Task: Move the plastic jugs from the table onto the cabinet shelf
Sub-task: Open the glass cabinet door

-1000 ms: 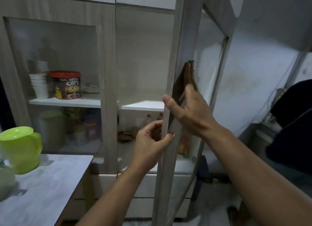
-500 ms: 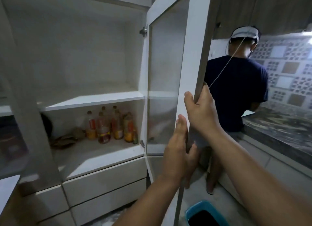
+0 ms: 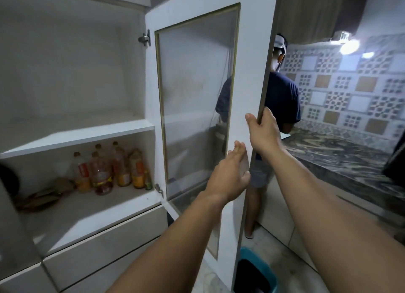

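right hand [image 3: 263,131] grips the free edge of the white glass-panelled cabinet door [image 3: 252,78], thumb on the inner face, fingers wrapped round the outer side (hidden behind the edge). left hand [image 3: 230,178] sits lower on the same edge, palm flat on the inner face, fingers extended upward and close together, fingertips just below the right hand; not closed around anything. both forearms reach up and forward from the bottom of frame, left one more centred.

door stands swung open, hinges [image 3: 145,38] on the cabinet's right wall. upper white cabinet shelf [image 3: 76,137] carries nothing visible. compartment below holds a cluster of clear plastic bottles with orange and red labels [image 3: 109,170] at the back right, upright and touching each other, plus brownish clutter [image 3: 43,196] to their left, too blurred to identify.

plastic jugs and table: not in view.

blue plastic bin [image 3: 256,270] on the floor under the door's free edge. second person in a dark blue t-shirt [image 3: 282,102] stands beyond the door, back turned, at a dark marbled countertop [image 3: 333,159].
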